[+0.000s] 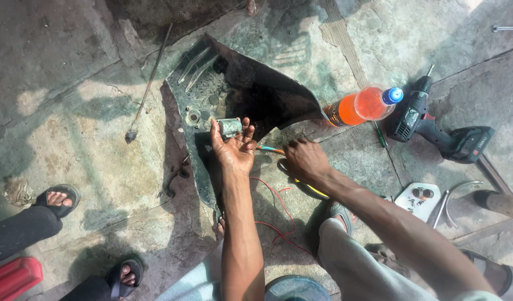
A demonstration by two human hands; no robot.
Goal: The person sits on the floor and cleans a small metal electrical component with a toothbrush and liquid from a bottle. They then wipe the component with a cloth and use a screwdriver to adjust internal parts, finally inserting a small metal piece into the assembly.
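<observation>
**Small motor held over the dark panel**

Head view: the left hand [234, 146] lay palm up above the dark panel [251, 89] on the stone floor [89, 134], its fingers curled around a small grey cylindrical motor [230, 127]. The motor's long axis ran roughly crosswise to the forearm, at the fingertips. Just to its right, the right hand [305, 159] was closed on a thin tool or wire end [270, 149] whose tip pointed left toward the motor, near but apart from it. Red wires [279, 209] trailed below. An orange bottle [362, 106] and a cordless drill [435, 125] lay toward the floor's right side.
</observation>
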